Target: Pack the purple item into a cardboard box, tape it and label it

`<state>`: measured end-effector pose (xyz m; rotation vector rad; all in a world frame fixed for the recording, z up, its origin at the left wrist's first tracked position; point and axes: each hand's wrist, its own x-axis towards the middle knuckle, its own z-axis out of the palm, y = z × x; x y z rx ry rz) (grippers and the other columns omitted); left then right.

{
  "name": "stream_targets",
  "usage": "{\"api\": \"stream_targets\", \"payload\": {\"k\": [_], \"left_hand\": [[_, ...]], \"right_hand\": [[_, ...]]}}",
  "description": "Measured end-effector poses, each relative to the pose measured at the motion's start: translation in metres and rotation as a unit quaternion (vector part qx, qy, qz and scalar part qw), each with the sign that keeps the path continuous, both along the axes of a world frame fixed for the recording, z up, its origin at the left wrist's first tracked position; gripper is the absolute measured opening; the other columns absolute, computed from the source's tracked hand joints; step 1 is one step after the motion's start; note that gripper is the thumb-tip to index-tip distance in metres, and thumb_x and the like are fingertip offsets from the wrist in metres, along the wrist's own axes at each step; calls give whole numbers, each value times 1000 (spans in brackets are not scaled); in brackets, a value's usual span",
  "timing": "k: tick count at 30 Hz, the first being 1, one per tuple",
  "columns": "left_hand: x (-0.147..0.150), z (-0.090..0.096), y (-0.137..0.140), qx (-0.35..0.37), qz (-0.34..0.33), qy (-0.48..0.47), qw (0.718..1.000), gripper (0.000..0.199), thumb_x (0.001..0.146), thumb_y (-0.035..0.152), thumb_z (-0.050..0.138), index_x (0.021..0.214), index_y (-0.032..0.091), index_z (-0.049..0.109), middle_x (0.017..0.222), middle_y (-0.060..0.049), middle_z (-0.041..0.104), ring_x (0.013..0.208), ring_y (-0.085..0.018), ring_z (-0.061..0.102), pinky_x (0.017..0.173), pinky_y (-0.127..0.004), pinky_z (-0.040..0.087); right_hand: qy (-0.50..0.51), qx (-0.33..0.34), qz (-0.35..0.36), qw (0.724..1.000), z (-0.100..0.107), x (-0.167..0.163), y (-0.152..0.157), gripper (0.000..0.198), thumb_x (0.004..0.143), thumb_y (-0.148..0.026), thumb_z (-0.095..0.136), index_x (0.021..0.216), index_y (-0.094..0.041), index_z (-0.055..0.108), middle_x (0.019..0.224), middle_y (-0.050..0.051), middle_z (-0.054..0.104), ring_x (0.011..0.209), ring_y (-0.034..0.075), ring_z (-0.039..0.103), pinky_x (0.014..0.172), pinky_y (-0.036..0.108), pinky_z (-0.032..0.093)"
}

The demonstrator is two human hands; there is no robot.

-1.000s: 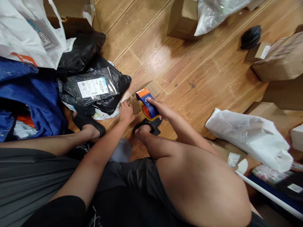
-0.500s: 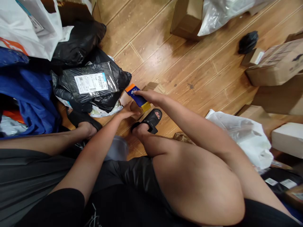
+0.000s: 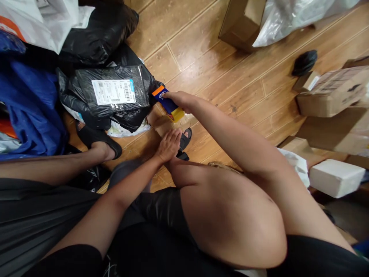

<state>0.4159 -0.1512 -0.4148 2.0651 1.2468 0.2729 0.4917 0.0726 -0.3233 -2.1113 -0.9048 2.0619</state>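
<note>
Here the right hand (image 3: 180, 100) grips the tape dispenser (image 3: 167, 104), its length pointing up-left.

No wording can be read anywhere; the white shipping label (image 3: 114, 91) on the black parcel bag (image 3: 109, 96) at far left shows a barcode and lines of print too small to make out. The blue tape dispenser (image 3: 166, 103) bears a round white logo, illegible; the cardboard box (image 3: 334, 90) at right carries faint printing, also unreadable.

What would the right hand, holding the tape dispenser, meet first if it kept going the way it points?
Probably the black parcel bag just beyond the tape dispenser in the right hand; depth is unclear.
</note>
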Motion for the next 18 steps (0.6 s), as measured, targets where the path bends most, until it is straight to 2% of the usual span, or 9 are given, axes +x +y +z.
{"api": "stream_targets", "payload": {"k": [4,9,13,18], "left_hand": [[5,-17,29,7,-70,-35,997,66,106,12,30,172,3,26,178,-21,36,171,-25,17,141,-50,21],[14,-31,65,37,-186,-41,981,61,111,16,23,167,-5,30,179,-25,27,170,-28,7,142,-50,13],[13,-34,82,35,-240,-25,970,61,108,13,23,167,-1,35,180,-24,25,171,-29,6,142,-56,12],[8,-39,116,-27,-290,-11,957,69,101,12,38,170,9,35,182,-15,27,172,-30,7,141,-60,9]], "right_hand": [[-3,5,8,1000,7,10,-4,20,107,-35,65,99,-17,70,70,4,74,75,23,74,72,31,64],[24,43,3,999,7,20,-4,27,110,-35,59,94,-16,70,70,5,74,75,23,75,71,30,64],[23,67,6,997,-7,25,7,27,108,-35,65,91,-15,70,71,5,73,80,23,76,75,29,64],[41,55,-21,997,-32,30,29,34,109,-41,63,97,-10,72,75,5,72,85,25,78,79,31,64]]}}
